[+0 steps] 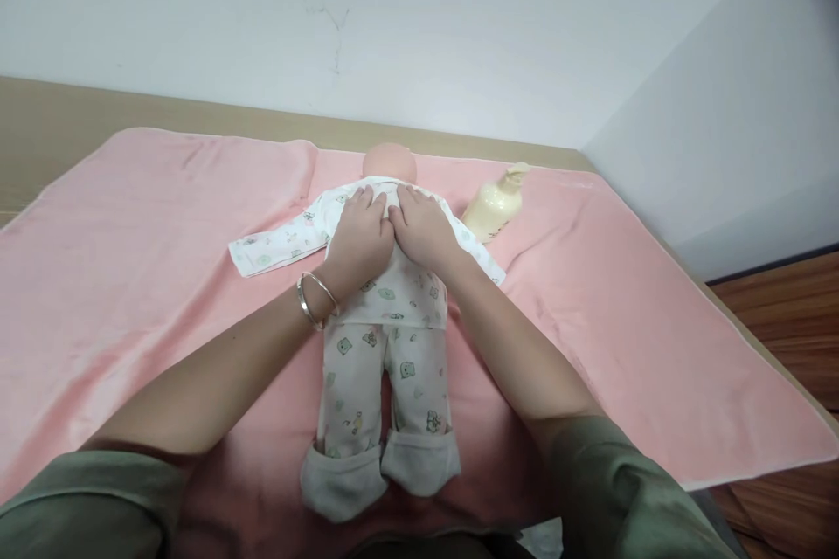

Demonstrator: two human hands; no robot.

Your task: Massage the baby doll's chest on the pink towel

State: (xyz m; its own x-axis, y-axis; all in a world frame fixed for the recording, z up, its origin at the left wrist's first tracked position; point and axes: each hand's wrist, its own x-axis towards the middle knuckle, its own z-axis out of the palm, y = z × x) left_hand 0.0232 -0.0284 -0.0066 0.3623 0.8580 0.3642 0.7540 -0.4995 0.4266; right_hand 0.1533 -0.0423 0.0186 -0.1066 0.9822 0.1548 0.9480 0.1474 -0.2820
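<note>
The left grip (pixel 362 236) and the right grip (pixel 427 233) lie flat, side by side, fingers stretched out and holding nothing, on the top half of a baby doll (pixel 393 301) with a round pink head (pixel 389 162) and white cloth clothes with little animals. The doll lies right under both, its head just past the fingertips, on a soft pink blanket (pixel 609 297) over a pale wooden desk (pixel 58 122). Just right of the right grip I see a shiny cream plastic pump bottle (pixel 495 205), and just behind the left grip, a round silver bangle (pixel 303 301).
</note>
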